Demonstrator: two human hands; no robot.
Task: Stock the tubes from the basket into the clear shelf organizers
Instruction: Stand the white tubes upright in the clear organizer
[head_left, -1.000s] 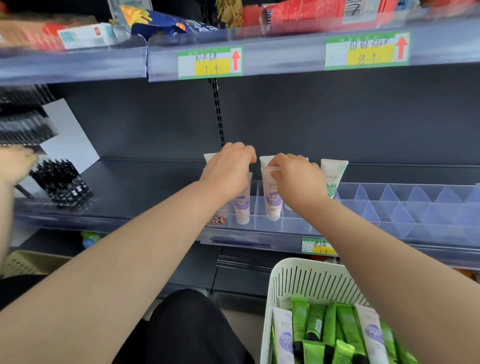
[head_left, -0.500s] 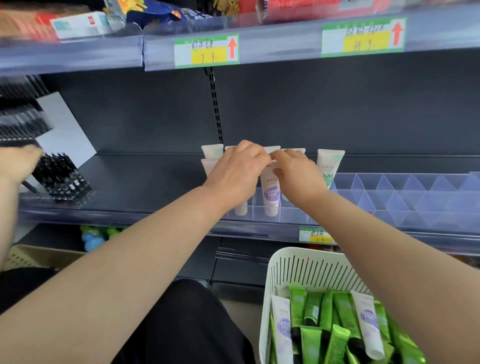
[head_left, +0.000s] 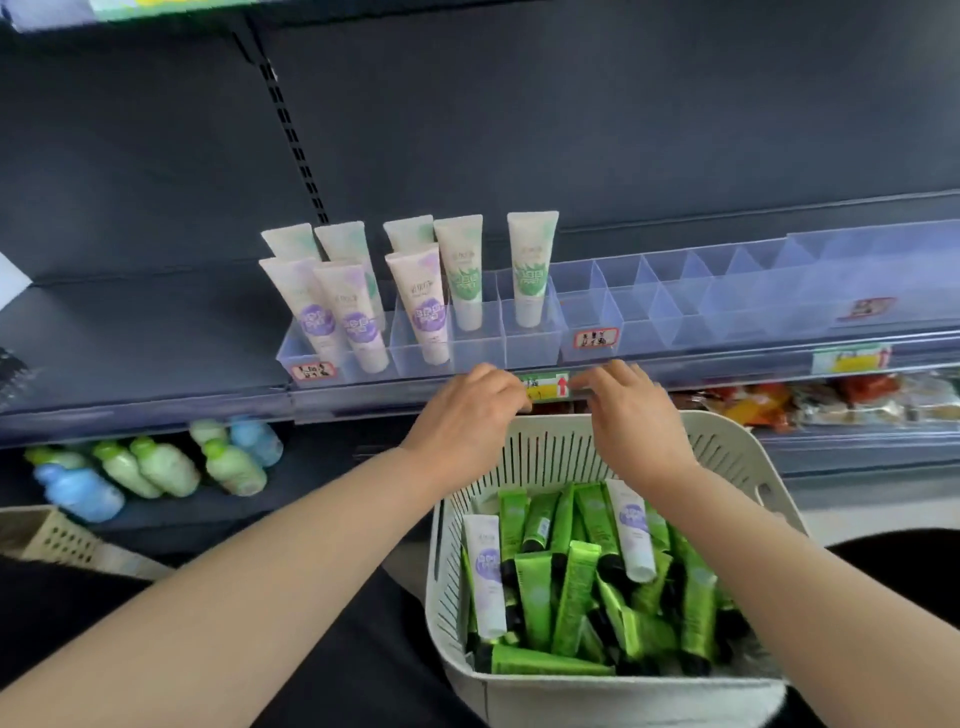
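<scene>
Both hands have been drawn back from the standing tubes to the shelf's front edge at mid-frame. Seen from the head view, the left hand (head_left: 470, 415) and right hand (head_left: 631, 421) are held over the far rim of the white basket (head_left: 737, 447). Their fingers are loosely curled and nothing is pinched, probably ahead of fetching more stock.

White tubes (head_left: 421, 306) are stood cap-down in the left cells of the clear organizer (head_left: 535, 345), kept upright by its dividers. Green tubes (head_left: 571, 592) and two white ones are left in the basket at lower right. Unfilled cells (head_left: 675, 312) are open further right. The shelf lip (head_left: 156, 405) lies close beside the hands.
</scene>
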